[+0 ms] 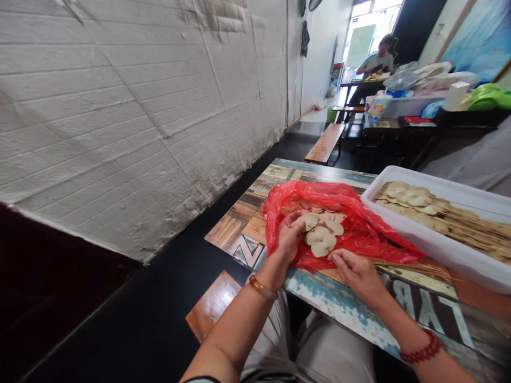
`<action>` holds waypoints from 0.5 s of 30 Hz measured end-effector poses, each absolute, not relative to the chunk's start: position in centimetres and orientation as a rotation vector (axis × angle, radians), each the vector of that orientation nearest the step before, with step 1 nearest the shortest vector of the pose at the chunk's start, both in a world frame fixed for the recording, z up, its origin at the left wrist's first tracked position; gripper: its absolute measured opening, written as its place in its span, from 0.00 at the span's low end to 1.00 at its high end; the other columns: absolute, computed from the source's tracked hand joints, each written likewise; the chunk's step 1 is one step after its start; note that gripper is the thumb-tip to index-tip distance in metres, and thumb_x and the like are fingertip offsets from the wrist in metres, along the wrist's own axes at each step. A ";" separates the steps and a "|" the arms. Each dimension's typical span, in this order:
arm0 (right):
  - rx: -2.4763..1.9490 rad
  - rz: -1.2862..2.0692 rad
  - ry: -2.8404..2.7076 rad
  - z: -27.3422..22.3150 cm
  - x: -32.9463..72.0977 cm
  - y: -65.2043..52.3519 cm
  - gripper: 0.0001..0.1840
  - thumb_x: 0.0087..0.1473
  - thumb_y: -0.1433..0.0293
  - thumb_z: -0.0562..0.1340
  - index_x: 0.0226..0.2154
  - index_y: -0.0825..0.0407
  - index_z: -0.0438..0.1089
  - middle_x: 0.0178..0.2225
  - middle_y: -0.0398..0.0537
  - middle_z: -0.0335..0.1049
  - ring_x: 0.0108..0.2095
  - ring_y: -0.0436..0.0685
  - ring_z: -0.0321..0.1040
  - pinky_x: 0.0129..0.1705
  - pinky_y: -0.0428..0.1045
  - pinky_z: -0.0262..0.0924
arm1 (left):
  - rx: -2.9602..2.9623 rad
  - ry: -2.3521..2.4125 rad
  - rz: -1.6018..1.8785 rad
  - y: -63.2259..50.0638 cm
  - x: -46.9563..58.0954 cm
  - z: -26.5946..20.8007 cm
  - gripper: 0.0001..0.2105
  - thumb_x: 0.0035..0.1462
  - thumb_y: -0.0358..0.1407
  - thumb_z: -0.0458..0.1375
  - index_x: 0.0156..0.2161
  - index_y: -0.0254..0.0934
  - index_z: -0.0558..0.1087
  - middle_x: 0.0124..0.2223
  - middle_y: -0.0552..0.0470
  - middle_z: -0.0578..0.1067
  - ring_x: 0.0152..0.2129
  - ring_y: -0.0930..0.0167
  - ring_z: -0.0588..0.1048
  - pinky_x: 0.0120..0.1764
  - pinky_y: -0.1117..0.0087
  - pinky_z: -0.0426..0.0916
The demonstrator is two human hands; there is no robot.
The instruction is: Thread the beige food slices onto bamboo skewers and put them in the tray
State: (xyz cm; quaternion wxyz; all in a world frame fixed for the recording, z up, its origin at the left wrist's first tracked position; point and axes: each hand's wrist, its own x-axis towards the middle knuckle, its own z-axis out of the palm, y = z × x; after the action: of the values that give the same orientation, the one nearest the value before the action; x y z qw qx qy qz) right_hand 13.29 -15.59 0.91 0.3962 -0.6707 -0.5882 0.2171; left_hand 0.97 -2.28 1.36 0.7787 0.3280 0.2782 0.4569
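My left hand point(290, 236) is closed, thumb and fingers pinching a pale, thin slice point(310, 221) over an open red plastic bag point(287, 194). A scalloped, pale slice point(321, 242) hangs just to the right, overlapping others, so I cannot tell how they are joined. My right hand point(355, 271) has its thumb and fingertips pressed together at the lower right edge of that slice. Whatever it pinches is too small to make out. More slices lie inside the bag, partly hidden. Thin bamboo skewers point(427, 270) lie on the table beside my right hand.
A white tub point(439, 255) at the right holds skewers threaded with pale slices point(411, 197). The patterned table point(239, 213) stands near a white wall point(159, 106). Beyond are a wooden bench point(325, 142), a cluttered table and a seated person point(379, 61). A stool point(213, 303) is at lower left.
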 end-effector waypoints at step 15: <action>-1.727 0.495 -1.485 0.7 12.8 -14.8 0.17 0.57 0.61 0.50 0.29 0.53 0.69 0.17 0.42 0.65 0.20 0.51 0.63 0.24 0.45 0.55 | 0.790 0.528 0.999 -2.1 1.2 0.6 0.21 0.39 0.35 0.65 0.42 0.33 0.71 0.34 0.48 0.76 0.29 0.71 0.73 0.35 0.71 0.64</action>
State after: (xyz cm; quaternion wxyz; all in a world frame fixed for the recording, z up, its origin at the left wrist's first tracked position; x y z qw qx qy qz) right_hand 12.79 -14.81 0.75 0.3946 -0.6808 -0.5854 0.1951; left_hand 1.19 -2.14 0.55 0.7717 0.3644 0.2436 0.4609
